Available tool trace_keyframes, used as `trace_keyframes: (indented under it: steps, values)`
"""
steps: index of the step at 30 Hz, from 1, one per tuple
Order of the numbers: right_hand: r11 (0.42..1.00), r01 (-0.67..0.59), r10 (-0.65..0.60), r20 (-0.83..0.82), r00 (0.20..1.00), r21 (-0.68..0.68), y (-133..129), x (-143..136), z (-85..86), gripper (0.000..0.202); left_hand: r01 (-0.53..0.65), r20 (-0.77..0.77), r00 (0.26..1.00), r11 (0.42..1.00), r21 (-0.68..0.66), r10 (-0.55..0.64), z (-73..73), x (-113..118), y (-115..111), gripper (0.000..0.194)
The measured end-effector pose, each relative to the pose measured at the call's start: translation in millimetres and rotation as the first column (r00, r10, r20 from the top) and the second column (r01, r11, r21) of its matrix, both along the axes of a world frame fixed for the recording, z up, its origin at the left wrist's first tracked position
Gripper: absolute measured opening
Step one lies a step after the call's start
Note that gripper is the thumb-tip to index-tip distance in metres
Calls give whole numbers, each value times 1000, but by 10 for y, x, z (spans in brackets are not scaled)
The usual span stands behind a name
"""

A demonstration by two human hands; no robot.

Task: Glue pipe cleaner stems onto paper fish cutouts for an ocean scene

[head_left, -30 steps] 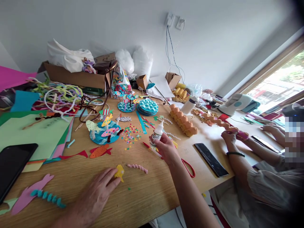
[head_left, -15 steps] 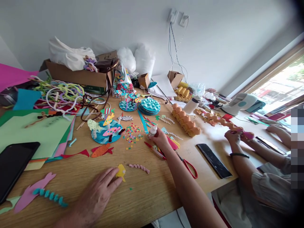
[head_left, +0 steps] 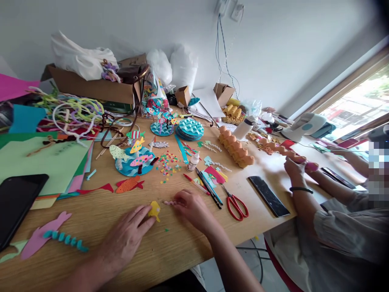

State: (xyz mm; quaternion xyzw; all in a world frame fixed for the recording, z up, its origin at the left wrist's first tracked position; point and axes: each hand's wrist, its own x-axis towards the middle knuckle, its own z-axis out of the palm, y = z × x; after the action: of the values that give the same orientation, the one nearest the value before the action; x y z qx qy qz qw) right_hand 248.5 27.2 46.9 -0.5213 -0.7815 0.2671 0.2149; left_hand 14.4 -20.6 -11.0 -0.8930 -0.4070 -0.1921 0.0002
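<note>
A yellow paper fish (head_left: pixel 155 211) with a whitish spot lies on the table, its left side held down by the fingertips and thumb of my left hand (head_left: pixel 129 229). Just to its right, my right hand (head_left: pixel 193 209) has its fingers closed on a twisted pink pipe cleaner (head_left: pixel 169 202); most of the pipe cleaner is hidden under them. Beyond that hand stands a small white glue bottle (head_left: pixel 193 162), upright. Red-handled scissors (head_left: pixel 237 206) and several pens (head_left: pixel 209 188) lie to the right.
A blue wavy base (head_left: pixel 135 164) with paper fish stands behind an orange fish (head_left: pixel 129 185). Pink fish (head_left: pixel 45 235) and a teal coil (head_left: pixel 65 239) lie left, near a phone (head_left: pixel 22 207). Another person's hand (head_left: pixel 294 168) holds an egg-carton strip at right.
My right hand has let go of the glue bottle, now standing on the table, and come back toward me to the pink pipe cleaner. My left hand stays on the yellow fish.
</note>
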Motion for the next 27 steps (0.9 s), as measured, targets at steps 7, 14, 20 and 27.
trace_keyframes:
  steps: [7,14,20,27]
  values:
    - [999,28,-30,115,993,20,32,-108,-129,8,-24,-15,1000,1000,13,25,20,25,-15,51]
    - [999,8,-10,40,999,45,-129,-194,36,14,13,-21,1000,1000,14,-13,23,1,-1,48]
    - [998,-58,58,157,986,-5,-163,-327,-7,15,12,-52,999,1000,7,-11,22,0,0,49]
    - [988,-153,155,225,962,-26,-84,-309,13,13,20,-41,999,1000,21,-19,63,16,14,49]
